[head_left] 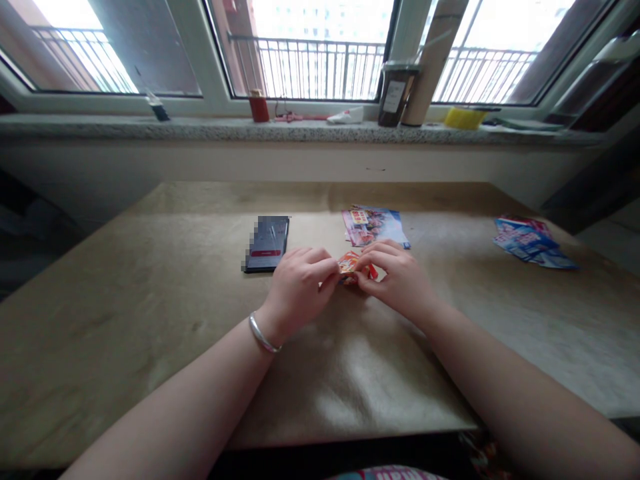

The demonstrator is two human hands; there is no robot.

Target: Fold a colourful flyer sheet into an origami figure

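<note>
Between my two hands is a small orange-and-red printed paper piece (349, 261), low over the table; its ends are covered by my fingers. My left hand (303, 283) pinches its left end between thumb and fingertips. On the other end, my right hand (395, 270) grips with thumb and bent fingers. A silver bangle (263, 333) circles my left wrist. Just beyond my right hand lie colourful printed sheets (383, 225) in pink and blue. Left of my left hand, a dark phone (270, 243) lies flat with a red bar on its screen.
Blue and red printed packets (533, 241) lie in a loose pile at the table's right. Along the stone windowsill (210, 130) stand a red bottle (259, 107), a dark lidded container (395, 97), a cardboard tube (423, 87) and a yellow item (464, 119).
</note>
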